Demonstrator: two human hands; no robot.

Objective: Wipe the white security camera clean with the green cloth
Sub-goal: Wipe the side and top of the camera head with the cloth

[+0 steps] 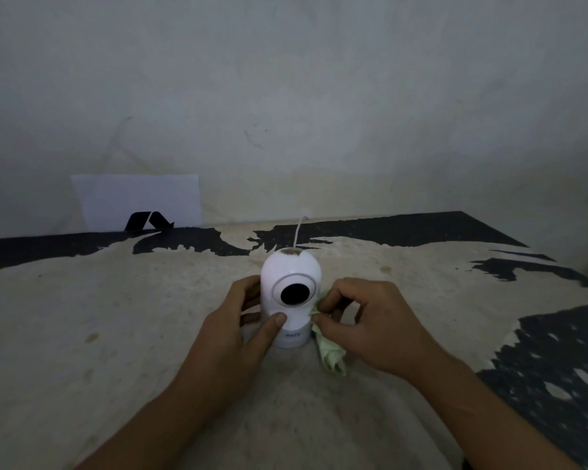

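The white security camera [291, 276] stands upright in the middle of the table, its black lens facing me and a brown dirty patch on its top. My left hand [238, 320] grips its left side, thumb across the lower front. My right hand [364, 320] pinches the crumpled green cloth [330, 354] and presses it against the camera's right lower side. The cloth's loose end hangs down to the table.
The table [116, 317] has a worn beige surface with black patches toward the back and right. A white cable [298, 232] runs from the camera to the wall. A white card with a black logo [140, 201] leans on the wall at back left.
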